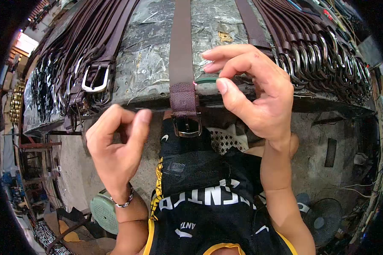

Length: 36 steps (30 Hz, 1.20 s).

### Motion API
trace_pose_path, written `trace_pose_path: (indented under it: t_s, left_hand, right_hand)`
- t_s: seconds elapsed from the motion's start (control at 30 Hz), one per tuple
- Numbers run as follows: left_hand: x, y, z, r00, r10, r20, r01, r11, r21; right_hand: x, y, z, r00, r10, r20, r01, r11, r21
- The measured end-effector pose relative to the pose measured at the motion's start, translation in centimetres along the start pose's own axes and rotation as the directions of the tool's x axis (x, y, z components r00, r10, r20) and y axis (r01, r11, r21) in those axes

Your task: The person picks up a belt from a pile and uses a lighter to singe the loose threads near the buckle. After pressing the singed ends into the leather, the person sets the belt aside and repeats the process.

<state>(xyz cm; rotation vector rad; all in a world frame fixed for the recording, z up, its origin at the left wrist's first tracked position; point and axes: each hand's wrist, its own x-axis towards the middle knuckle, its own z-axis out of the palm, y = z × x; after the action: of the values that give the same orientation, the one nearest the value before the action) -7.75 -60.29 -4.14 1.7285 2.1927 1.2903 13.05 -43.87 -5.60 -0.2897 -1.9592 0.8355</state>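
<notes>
A brown belt [182,38] lies lengthwise over the worktable, its buckle [187,126] hanging past the near edge. A small pink bit shows at the right edge of its textured leather loop [183,100]. My left hand [117,148], left of the buckle, has curled fingers with the thumb against them; whatever it holds is hidden or too small to name. To the right of the belt, my right hand [259,91] pinches thumb and index finger together, other fingers stretched out; anything between the tips is too small to make out. Between it and the belt lies a dark green object [206,80].
Many brown belts with metal buckles are piled on the table's left [95,78] and right [323,51]. Another belt [252,23] lies behind my right hand. Below are a green round stool [104,211] and a fan [321,221].
</notes>
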Motion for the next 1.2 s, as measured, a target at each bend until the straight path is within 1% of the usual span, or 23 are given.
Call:
trace_pose_path:
  t_s: [0.07,0.1,0.17,0.2,0.23,0.3,0.4,0.5,0.6,0.8,1.0,1.1,1.2]
  left_hand:
    - [-0.2,0.8,1.3,0.999,-0.02,-0.025,0.016,0.987,-0.162]
    - [-0.3,0.2,1.6,0.995,0.104,0.012,-0.102,0.987,-0.127]
    - [-0.1,0.4,2.4,0.973,0.218,0.081,-0.208,0.972,-0.112]
    - [-0.1,0.4,2.9,0.953,0.295,0.07,-0.291,0.955,-0.065]
    - [-0.1,0.4,3.5,0.943,0.327,0.056,-0.322,0.943,-0.08]
    - [-0.3,-0.5,4.4,0.917,0.398,-0.014,-0.398,0.916,-0.042]
    - [-0.9,-1.3,5.2,0.885,0.454,-0.103,-0.459,0.888,-0.029]
    - [-1.3,-1.7,5.8,0.856,0.499,-0.137,-0.505,0.863,-0.013]
    - [-1.3,-1.7,6.1,0.847,0.498,-0.186,-0.513,0.857,-0.044]
    - [-1.4,-1.3,5.8,0.878,0.445,-0.177,-0.464,0.882,-0.085]
    - [-1.4,-1.1,5.7,0.899,0.399,-0.181,-0.426,0.893,-0.145]
    - [-1.7,-0.8,5.6,0.923,0.348,-0.162,-0.374,0.91,-0.177]
    - [-1.7,-0.8,5.5,0.924,0.346,-0.161,-0.373,0.91,-0.181]
  right_hand:
    - [-0.1,0.0,0.1,1.0,0.006,-0.006,-0.006,1.0,0.007]
    - [-0.1,0.0,0.1,1.0,0.011,-0.007,-0.011,1.0,0.008]
    - [-0.3,0.6,0.8,0.995,-0.033,-0.096,0.038,0.998,0.049]
    - [-0.4,0.6,0.8,0.993,-0.036,-0.114,0.042,0.998,0.047]
    - [-0.5,0.5,0.8,0.99,-0.04,-0.132,0.046,0.998,0.045]
    - [-1.1,-0.2,0.8,0.993,-0.012,-0.118,0.013,1.0,0.002]
    - [-2.3,-0.9,0.9,0.998,-0.03,-0.052,0.027,0.998,-0.058]
    - [-3.0,-0.9,1.1,0.998,-0.065,-0.014,0.063,0.992,-0.105]
    - [-3.4,-1.2,1.6,0.997,-0.072,-0.014,0.069,0.986,-0.154]
    - [-3.5,-0.9,2.0,0.995,-0.084,-0.047,0.074,0.98,-0.183]
    - [-3.4,-1.0,2.1,0.996,-0.081,-0.034,0.072,0.978,-0.198]
    - [-3.4,-1.3,2.0,0.998,-0.066,0.011,0.066,0.973,-0.222]
    - [-3.5,-1.3,1.9,0.998,-0.063,0.019,0.066,0.974,-0.217]
